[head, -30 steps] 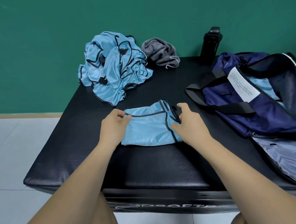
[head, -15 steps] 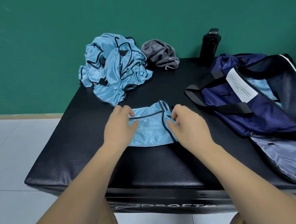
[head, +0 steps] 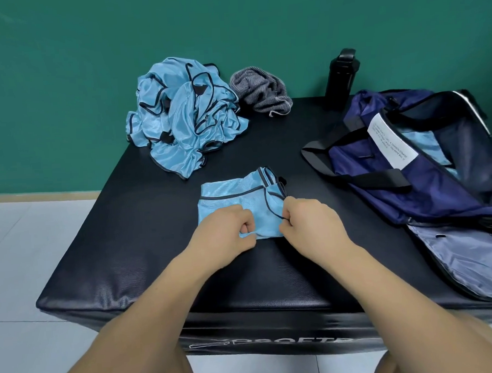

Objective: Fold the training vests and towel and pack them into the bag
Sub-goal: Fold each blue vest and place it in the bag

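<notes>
Our left hand [head: 223, 231] and right hand [head: 308, 224] pinch the vest [head: 234, 199] at six o'clock; we should fold evenly toward twelve.

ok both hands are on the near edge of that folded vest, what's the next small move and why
Probably lift that near edge and fold it away over the far half. The left hand and right hand both pinch the near edge of the folded vest, which lies flat, and a smaller bundle should fit the open bag.

Black bottle [head: 341, 77] upright at black padded mat's [head: 128, 244] far edge, green wall [head: 62, 67], white tiled floor [head: 29, 254]
</notes>
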Action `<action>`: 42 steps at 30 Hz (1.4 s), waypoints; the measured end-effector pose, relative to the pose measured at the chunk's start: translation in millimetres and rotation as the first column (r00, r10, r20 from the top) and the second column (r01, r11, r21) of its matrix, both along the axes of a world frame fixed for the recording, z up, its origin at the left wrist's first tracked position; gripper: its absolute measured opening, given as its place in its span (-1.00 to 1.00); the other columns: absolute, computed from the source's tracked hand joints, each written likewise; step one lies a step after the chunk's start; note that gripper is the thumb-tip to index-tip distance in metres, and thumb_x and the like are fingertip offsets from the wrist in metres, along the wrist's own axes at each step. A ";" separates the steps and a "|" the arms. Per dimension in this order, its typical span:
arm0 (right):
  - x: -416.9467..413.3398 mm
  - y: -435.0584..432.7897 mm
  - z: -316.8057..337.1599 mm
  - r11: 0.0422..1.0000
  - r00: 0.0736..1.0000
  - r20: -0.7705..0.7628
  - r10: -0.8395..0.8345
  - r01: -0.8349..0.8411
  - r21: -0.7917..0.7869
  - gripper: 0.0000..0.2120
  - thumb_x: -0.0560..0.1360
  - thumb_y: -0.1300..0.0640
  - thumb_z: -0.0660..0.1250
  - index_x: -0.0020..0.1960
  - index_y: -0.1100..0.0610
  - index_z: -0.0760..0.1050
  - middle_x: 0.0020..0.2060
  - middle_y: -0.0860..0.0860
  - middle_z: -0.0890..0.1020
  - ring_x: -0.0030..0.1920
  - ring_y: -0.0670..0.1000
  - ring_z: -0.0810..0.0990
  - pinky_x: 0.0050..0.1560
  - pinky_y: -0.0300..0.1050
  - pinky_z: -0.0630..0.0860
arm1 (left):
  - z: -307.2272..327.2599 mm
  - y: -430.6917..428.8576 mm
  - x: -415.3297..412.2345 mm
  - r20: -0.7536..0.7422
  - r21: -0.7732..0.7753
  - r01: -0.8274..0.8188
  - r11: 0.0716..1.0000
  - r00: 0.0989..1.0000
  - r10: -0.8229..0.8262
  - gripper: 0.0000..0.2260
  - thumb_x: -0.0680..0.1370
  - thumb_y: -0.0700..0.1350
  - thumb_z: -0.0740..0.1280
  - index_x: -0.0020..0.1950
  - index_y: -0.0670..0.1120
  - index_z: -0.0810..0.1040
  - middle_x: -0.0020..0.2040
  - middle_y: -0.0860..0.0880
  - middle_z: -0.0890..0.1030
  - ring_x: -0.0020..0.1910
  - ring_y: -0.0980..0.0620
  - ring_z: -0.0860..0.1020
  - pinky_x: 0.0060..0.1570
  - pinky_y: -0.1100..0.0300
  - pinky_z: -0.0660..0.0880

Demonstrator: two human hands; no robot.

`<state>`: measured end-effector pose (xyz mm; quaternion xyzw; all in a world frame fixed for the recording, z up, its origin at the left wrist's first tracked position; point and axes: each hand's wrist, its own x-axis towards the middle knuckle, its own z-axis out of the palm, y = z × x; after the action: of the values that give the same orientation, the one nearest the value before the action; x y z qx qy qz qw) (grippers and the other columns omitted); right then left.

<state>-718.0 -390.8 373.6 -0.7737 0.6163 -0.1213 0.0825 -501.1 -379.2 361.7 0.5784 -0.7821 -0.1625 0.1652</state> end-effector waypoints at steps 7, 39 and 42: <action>-28.5 -12.4 16.9 0.985 0.965 0.203 -0.167 0.155 0.074 -0.87 0.49 -0.02 0.33 -0.18 -0.01 0.43 -0.34 -0.07 0.62 -0.22 0.02 0.59 -0.21 -0.04 0.54 | 6.0 -4.0 14.6 -0.300 -0.008 -0.106 0.994 0.949 0.098 -0.85 0.50 -0.07 0.52 -0.16 0.11 0.58 -0.19 0.13 0.59 -0.24 0.10 0.51 -0.16 0.18 0.51; -17.8 -4.3 4.9 0.993 0.995 0.081 -0.056 0.047 0.112 -0.61 0.48 -0.20 0.46 0.08 -0.08 0.32 -0.06 -0.12 0.50 -0.06 0.07 0.57 -0.08 0.04 0.53 | 2.2 1.3 3.1 -0.232 0.120 0.006 0.993 0.973 0.022 -0.86 0.46 -0.10 0.49 -0.18 0.09 0.56 -0.19 0.15 0.58 -0.28 0.16 0.48 -0.18 0.14 0.53; -30.5 -12.3 2.6 0.995 0.998 0.053 -0.046 0.040 0.095 -0.65 0.50 0.00 0.46 0.13 -0.09 0.32 -0.03 -0.10 0.52 -0.01 0.10 0.58 -0.03 0.07 0.57 | 1.3 0.0 4.3 -0.230 0.147 0.007 0.989 0.973 0.027 -0.86 0.46 -0.10 0.49 -0.19 0.10 0.57 -0.18 0.18 0.59 -0.30 0.17 0.49 -0.17 0.13 0.55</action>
<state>-748.4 -403.1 376.2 -0.7520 0.6353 -0.1152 0.1329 -496.8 -379.2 363.0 0.5701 -0.7404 -0.2852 0.2130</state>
